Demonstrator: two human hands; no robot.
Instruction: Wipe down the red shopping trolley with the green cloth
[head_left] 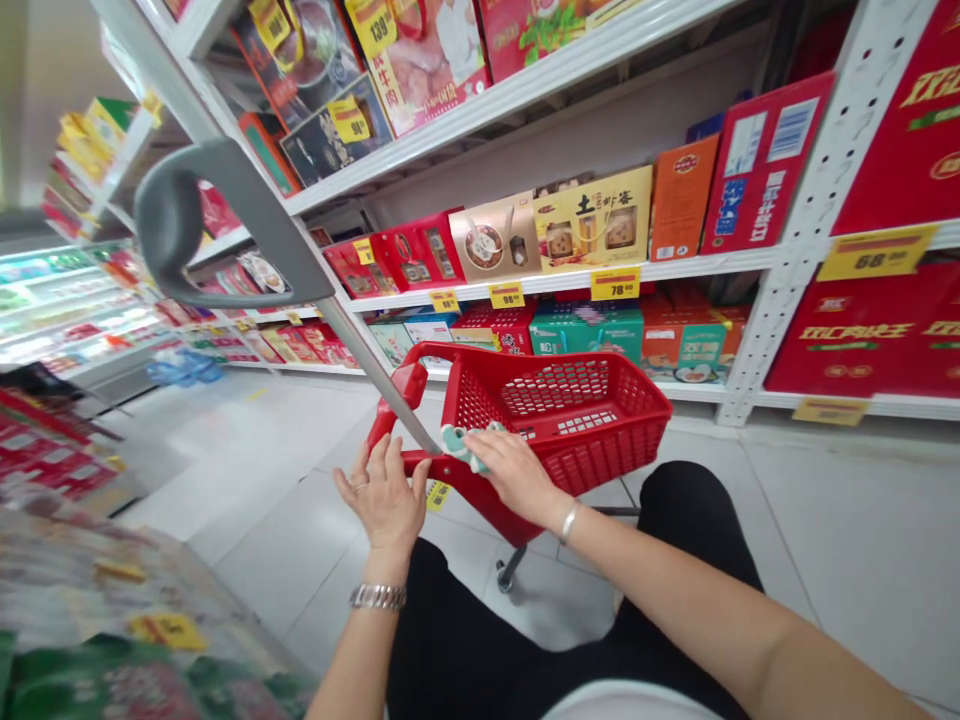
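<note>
A red plastic shopping cart (pixel 600 455) with a perforated basket stands in front of my knees. My right hand (pixel 517 480) presses a folded green-and-white cloth (pixel 466 446) against the basket's near left rim, its fingers closed over the cloth. My left hand (pixel 390 500) rests at the cart's left corner with fingers stretched and slightly apart, touching the red frame. Between the hands and the shelf, a metal pole with a grey loop handle (pixel 300 290) rises from the cart toward the upper left. A small yellow tag (pixel 438 495) shows below the rim.
White shelves (pixel 525 95) with boxed goods and yellow price tags line the far side. A perforated upright (pixel 810 190) stands at right, beside red cartons (pixel 862 330). At lower left, blurred packaged goods (pixel 112 610) stand close. Pale floor tiles (pixel 247 450) run along the aisle.
</note>
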